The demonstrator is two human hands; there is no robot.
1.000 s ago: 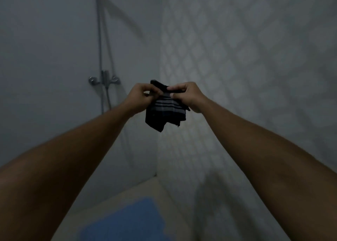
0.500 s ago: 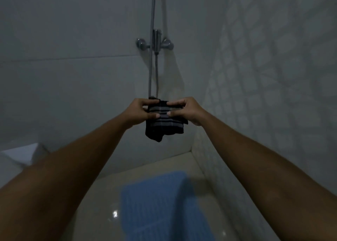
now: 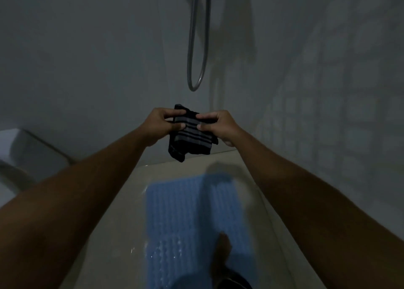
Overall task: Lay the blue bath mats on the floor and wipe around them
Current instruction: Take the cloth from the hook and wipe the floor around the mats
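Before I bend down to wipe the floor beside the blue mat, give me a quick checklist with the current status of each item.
1. Striped dark cloth in hand: ok, the left hand and right hand both pinch its top edge.
2. Cloth folded into a wiping pad: not ok, it hangs loose below the hands.
3. Blue bath mat laid flat on the floor: ok for the part in view.
4. Second mat laid: cannot tell, only one shows.
5. Footing: a bare foot stands on the mat; the floor's wet-looking glints make slipping a risk, cannot tell.
6. Shower hose clear of the arms: ok, it hangs above the hands.
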